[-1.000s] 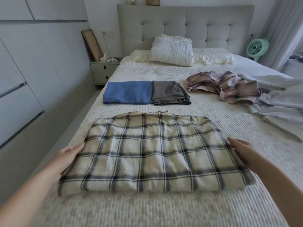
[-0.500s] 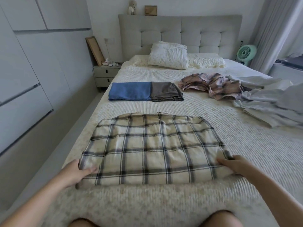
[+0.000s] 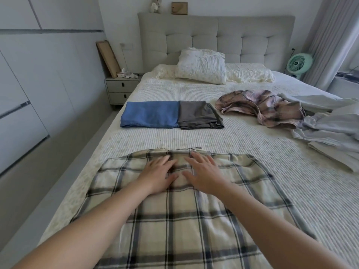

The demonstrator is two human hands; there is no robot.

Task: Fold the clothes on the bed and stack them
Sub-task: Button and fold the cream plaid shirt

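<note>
A cream shirt with a dark plaid pattern (image 3: pixel 194 220) lies spread flat on the near part of the bed (image 3: pixel 242 150). My left hand (image 3: pixel 158 174) and my right hand (image 3: pixel 204 174) rest side by side on its far middle, fingers straight and flat on the cloth. Farther up the bed lie a folded blue garment (image 3: pixel 150 114) and a folded grey garment (image 3: pixel 198 114), touching edge to edge. To the right sits a crumpled pink plaid garment (image 3: pixel 262 105), and beside it a heap of pale grey clothes (image 3: pixel 330 125).
Pillows (image 3: pixel 202 66) lean at the padded headboard. A bedside cabinet (image 3: pixel 121 89) stands left of the bed, with white wardrobe doors (image 3: pixel 38 74) along the left wall. A green fan (image 3: pixel 298 64) and a curtain are at the far right.
Both hands left the near corners of the plaid shirt and moved inward and forward onto its far middle. The view has shifted closer over the shirt.
</note>
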